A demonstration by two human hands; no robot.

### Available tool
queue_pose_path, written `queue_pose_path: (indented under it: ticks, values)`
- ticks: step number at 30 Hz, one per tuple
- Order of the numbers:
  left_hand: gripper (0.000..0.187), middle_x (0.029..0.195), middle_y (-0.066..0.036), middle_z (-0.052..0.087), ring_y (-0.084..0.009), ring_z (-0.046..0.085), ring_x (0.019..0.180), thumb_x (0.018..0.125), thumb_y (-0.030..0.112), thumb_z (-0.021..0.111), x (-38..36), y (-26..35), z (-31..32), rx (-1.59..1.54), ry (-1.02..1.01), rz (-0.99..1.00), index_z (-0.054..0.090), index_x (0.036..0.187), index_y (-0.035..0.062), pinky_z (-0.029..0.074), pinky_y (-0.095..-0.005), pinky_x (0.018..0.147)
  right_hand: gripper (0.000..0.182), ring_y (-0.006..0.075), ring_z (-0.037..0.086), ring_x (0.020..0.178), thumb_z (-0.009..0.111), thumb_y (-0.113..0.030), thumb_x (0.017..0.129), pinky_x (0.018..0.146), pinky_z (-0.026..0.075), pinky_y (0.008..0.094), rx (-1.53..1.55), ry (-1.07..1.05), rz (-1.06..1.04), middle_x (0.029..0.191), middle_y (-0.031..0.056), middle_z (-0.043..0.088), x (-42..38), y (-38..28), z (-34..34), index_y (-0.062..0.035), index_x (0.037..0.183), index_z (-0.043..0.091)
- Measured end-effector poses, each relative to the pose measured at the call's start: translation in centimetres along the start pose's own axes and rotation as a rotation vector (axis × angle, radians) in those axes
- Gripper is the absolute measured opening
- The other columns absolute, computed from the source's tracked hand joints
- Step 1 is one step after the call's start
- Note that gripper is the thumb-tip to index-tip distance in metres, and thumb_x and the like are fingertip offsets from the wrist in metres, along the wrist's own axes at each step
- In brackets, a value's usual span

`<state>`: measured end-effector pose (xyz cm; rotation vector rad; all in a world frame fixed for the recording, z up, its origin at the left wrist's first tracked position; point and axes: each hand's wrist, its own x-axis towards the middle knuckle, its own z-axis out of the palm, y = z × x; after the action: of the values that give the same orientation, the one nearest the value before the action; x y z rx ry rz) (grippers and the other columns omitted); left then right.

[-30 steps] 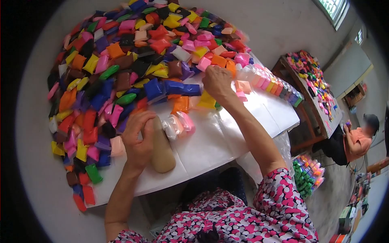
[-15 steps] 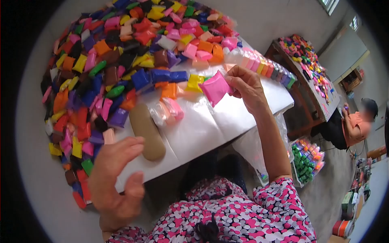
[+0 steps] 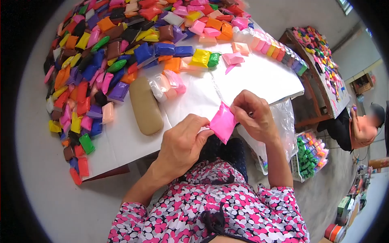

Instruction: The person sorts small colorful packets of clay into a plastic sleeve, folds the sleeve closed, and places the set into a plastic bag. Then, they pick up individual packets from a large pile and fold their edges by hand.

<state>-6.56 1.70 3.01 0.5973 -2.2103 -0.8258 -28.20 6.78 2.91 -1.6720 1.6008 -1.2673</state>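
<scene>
A glossy bright pink packet is stretched between my two hands, just past the table's near edge. My left hand pinches its left corner between thumb and fingers. On the upper right side, my right hand grips the packet's edge, fingers curled. On the white tabletop to the left lies a smooth tan oblong block. Beside that block is a clear bag with pink and peach packets inside. A pale pink packet sits beyond my right hand.
A large heap of colourful packets covers the table's left and back. A clear sleeve of lined-up packets lies at the right edge. Below it hang a plastic bag and a crate of packets. A seated person works near another table.
My right hand has brought the pink packet down and nearer my body. My left hand has come over from the left and taken hold of its left corner.
</scene>
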Motion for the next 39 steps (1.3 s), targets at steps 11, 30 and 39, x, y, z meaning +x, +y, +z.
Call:
queue_pose_path:
  ticks: [11,30,39]
  values:
    - [0.003,0.069,-0.009,0.051,-0.0182,0.048,0.056,0.087,-0.002,0.061,-1.3,-2.8,2.9,-0.156,0.084,0.144,0.059,0.087,-0.0008,0.036,-0.0299,0.051,0.016,0.0084,0.051,0.065,0.063,-0.012,0.090,0.059,0.044,0.0264,0.312,-0.177,0.187,0.068,-0.0004,0.056,0.2,2.7,0.0,0.0021,0.083,0.059]
    - [0.006,0.075,-0.014,0.053,-0.0331,0.056,0.061,0.089,0.002,0.059,-0.7,-3.2,5.1,0.030,0.096,-0.001,0.054,0.087,0.0007,0.043,-0.0406,0.055,0.019,0.0252,0.058,0.068,0.072,-0.016,0.079,0.060,0.048,0.0364,-0.499,0.082,-0.386,0.077,0.0085,0.055,-3.7,3.1,2.0,-0.0054,0.086,0.057]
    - [0.009,0.076,-0.013,0.055,-0.0323,0.056,0.060,0.087,0.004,0.062,-0.5,-2.7,4.5,0.069,0.013,-0.061,0.054,0.086,0.0017,0.043,-0.0405,0.054,0.014,0.0279,0.057,0.063,0.073,-0.008,0.077,0.055,0.045,0.0377,-0.236,0.050,-0.354,0.071,0.0096,0.055,-3.0,3.9,2.1,-0.0035,0.079,0.059]
